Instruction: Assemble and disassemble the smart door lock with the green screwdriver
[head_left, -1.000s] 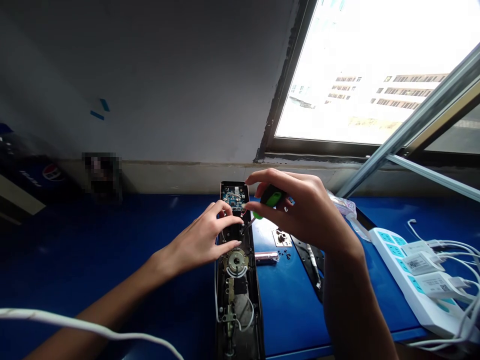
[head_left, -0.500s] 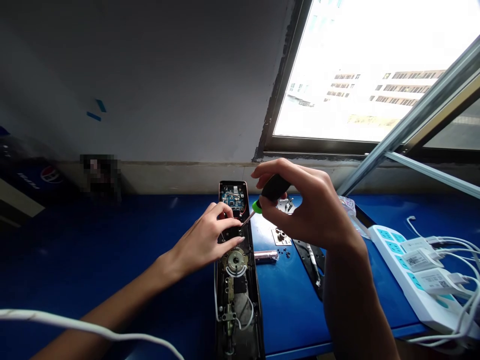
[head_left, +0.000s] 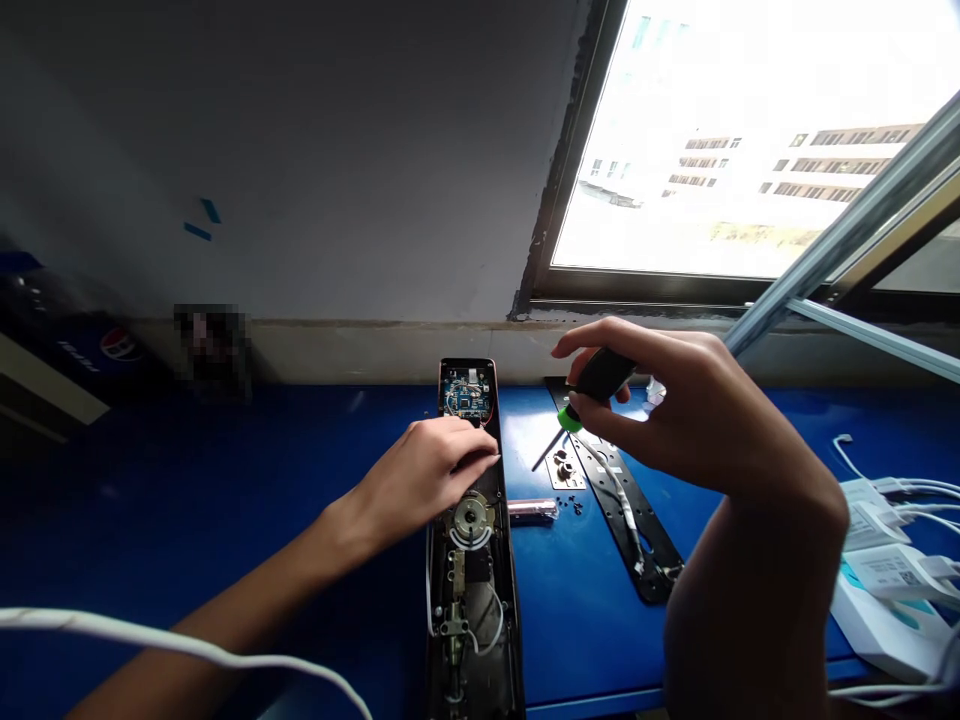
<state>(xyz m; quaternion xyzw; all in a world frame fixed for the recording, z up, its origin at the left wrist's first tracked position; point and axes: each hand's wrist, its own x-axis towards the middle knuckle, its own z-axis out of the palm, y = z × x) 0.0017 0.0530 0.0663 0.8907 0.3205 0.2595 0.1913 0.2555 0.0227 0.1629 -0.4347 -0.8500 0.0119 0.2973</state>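
A long black housing (head_left: 511, 600) lies on the blue table, its inside exposed. It holds a blue circuit board (head_left: 466, 395), a round metal disc part (head_left: 471, 516) and white wires. My left hand (head_left: 431, 462) reaches over its middle, thumb and fingers pinched together near the right wall. Whatever lies between those fingertips is too small to see. My right hand (head_left: 652, 400) grips a screwdriver (head_left: 600, 376) with a black and green handle. Its shaft points down and left, and the tip is in the air, right of the housing and apart from it.
Right of the housing lie a small metal plate (head_left: 564, 470), several loose screws (head_left: 576, 505), a wrapped cylinder (head_left: 532, 511) and a long black panel (head_left: 651, 565) with a cable (head_left: 619, 490). A power strip (head_left: 892, 620) with white chargers stands far right. A white cable (head_left: 187, 650) crosses the lower left.
My right hand has moved right with the screwdriver, lifting its tip away from the housing. My left fingers have closed together and shifted slightly right.
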